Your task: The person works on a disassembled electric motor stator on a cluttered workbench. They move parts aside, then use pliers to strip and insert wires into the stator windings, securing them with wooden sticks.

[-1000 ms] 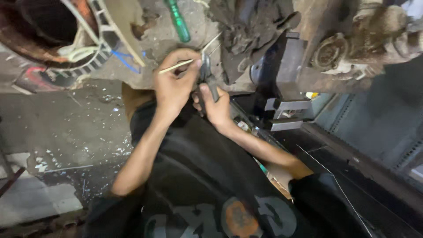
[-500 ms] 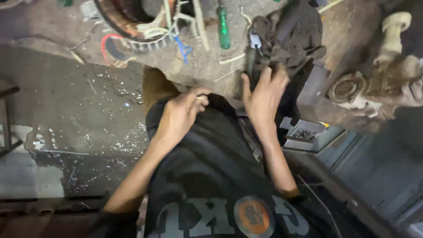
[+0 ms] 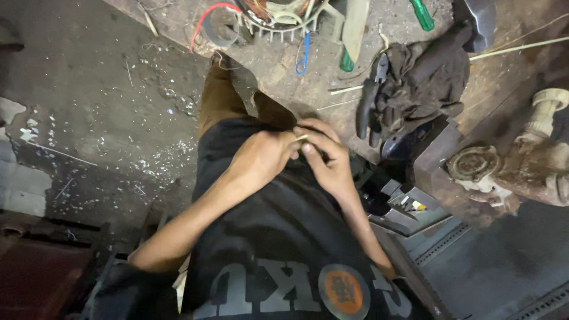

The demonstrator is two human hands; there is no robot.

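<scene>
While we hold both hands close against the black shirt at the middle of the view, the left hand point(image 3: 261, 157) is curled into a loose fist and the right hand point(image 3: 326, 160) meets it, its fingers point(image 3: 308, 148) pinching a small pale sliver point(image 3: 301, 138) between the two; we cannot tell what the sliver is. So the piece is in our hands, off the desk point(image 3: 284, 71), and whatever is being done to it looks mid-way by our judgement. At twelve o'clock lies the wound motor stator point(image 3: 278, 15) with red and blue leads, untouched. At one o'clock sit pliers point(image 3: 370, 101) beside a dark rag point(image 3: 427, 77), with a green-handled screwdriver point(image 3: 422, 15) above, and thin pale sticks point(image 3: 347, 90) lie near them, all apart from our hands.
</scene>
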